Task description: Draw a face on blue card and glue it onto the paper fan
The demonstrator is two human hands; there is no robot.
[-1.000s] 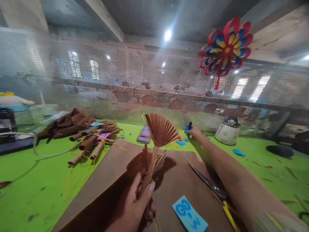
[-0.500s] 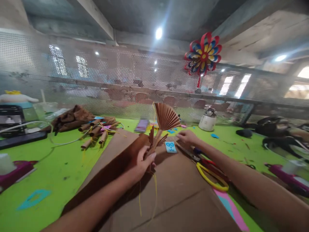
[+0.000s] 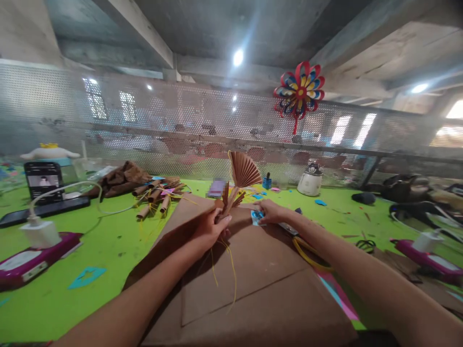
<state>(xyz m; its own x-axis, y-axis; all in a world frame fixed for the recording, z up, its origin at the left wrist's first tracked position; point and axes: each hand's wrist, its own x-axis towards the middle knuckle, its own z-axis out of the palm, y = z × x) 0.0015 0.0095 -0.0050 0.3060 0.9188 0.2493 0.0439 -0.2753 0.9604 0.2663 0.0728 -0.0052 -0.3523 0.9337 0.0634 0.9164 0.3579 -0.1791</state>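
Note:
My left hand [image 3: 213,226] is closed around the brown stem of a pleated paper fan [image 3: 246,169], holding it upright over a large sheet of brown paper [image 3: 246,279]. Smaller pleated pieces stick out from the stem, and thin yellow strings [image 3: 233,270] hang below the hand. My right hand [image 3: 271,212] has its fingers curled down onto a small blue paper tag [image 3: 257,218] with dark marks, lying on the brown sheet. Under my right forearm lie scissors with yellow handles [image 3: 307,255], partly hidden.
Rolled brown paper pieces with yellow strings [image 3: 154,195] lie at the left on the green table [image 3: 115,250]. A phone [image 3: 44,180], power strips [image 3: 39,260] and a cable flank that side. A white pot-like container [image 3: 310,180] and a small blue bottle [image 3: 266,182] stand behind.
My right hand has moved left onto the blue tag, covering part of it. The left hand still holds the fan. The view has shifted slightly.

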